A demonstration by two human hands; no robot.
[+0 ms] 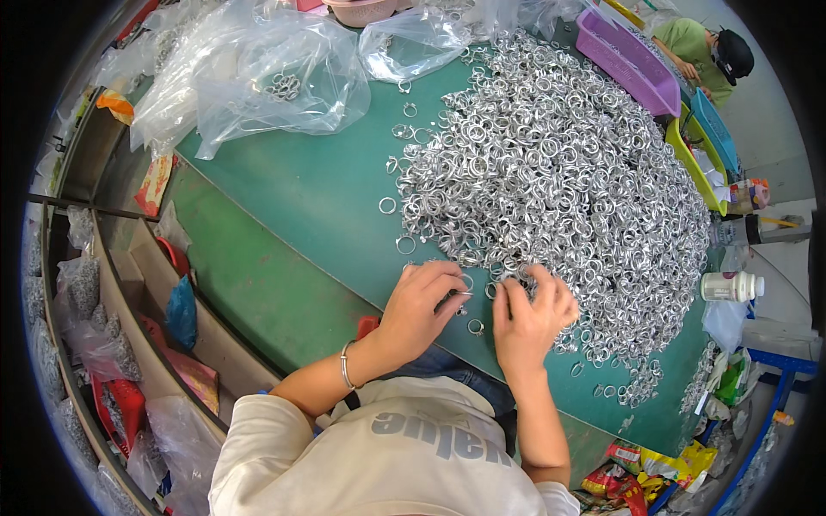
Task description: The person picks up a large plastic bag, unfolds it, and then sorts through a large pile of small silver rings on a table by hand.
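Note:
A large heap of silver-coloured metal rings [548, 168] covers the right part of the green tabletop [303, 193]. My left hand [419, 309] is at the heap's near left edge, with a metal ring [466, 282] pinched between thumb and fingers. My right hand [532, 316] reaches into the near edge of the heap, fingers bent down among the rings. Whether it grips one is hidden by the fingers. Between my hands a single ring [475, 327] lies on the table. Other loose rings [387, 206] lie along the heap's left side.
Clear plastic bags [277, 84], one with rings inside, cover the far left. A purple basket [629, 61], a yellow-green basket [694, 161] and a white bottle [731, 286] border the heap. A person [703, 55] in a cap is beyond. Shelving [187, 329] stands at left.

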